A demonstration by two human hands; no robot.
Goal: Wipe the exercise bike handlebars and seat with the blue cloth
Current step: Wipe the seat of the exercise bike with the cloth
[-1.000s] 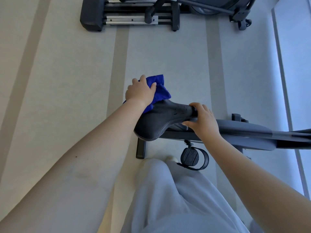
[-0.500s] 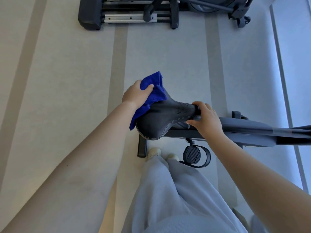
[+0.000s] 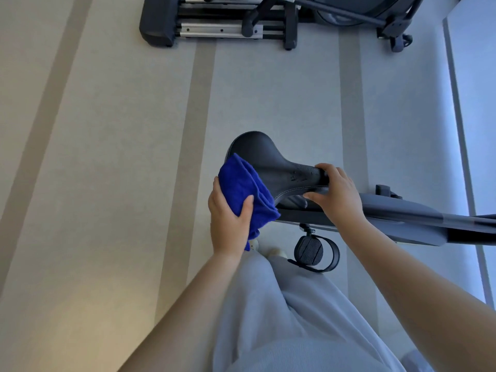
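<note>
Fingers (image 3: pixel 336 174) of the right hand (image 3: pixel 335 194) curl over the narrow nose of the black seat (image 3: pixel 271 162), with the thumb pressed against the seat's near side edge, so the hand grips the nose from above and the side. On the other side, the left hand (image 3: pixel 228 218) is clenched around the blue cloth (image 3: pixel 241 186): the thumb lies across the front of the bunched fabric and the remaining fingers wrap behind it, mostly hidden. This cloth is pressed against the near left edge of the seat's wide rear part, covering that corner, and a loose end hangs down below the hand. Most of the seat's top surface is bare and faces up, its wide end pointing away toward the left and its nose toward the right. Beneath the seat runs the grey frame (image 3: pixel 402 210) of the exercise bike, stretching off to the right edge of the view. A black pedal (image 3: pixel 308 251) with a strap loop hangs under the frame, just beside the person's pale trousers (image 3: pixel 281 318). Another exercise machine (image 3: pixel 228 22) stands well apart at the top, on a light floor (image 3: pixel 107 157) marked with darker stripes.
</note>
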